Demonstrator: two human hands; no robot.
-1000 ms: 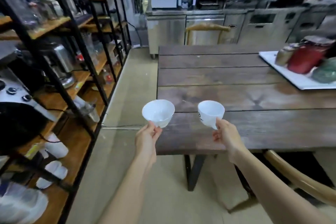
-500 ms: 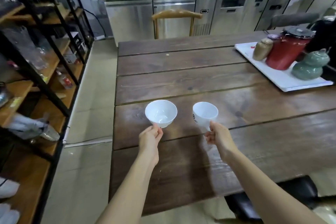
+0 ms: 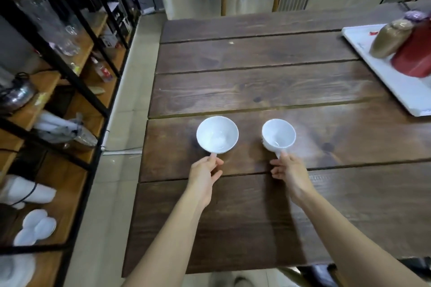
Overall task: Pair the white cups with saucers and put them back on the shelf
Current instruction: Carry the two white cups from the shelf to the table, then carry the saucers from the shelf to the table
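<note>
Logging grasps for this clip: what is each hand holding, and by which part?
Left hand holds the left cup by its handle; right hand holds the right cup likewise.

soft indoor light glaring off table (image 3: 268,91); arms casting faint shadows; wide-angle edges bending; shelf (image 3: 58,100) and tray (image 3: 396,81) blurring.

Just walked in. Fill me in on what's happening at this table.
A person is holding two white cups by their handles over the wooden table, the left cup in the left hand and the right cup in the right hand. Both cups look empty and have no saucers under them yet. White saucers sit on a low level of the shelf to the left. A white tray of jars is at the table's far right.
</note>
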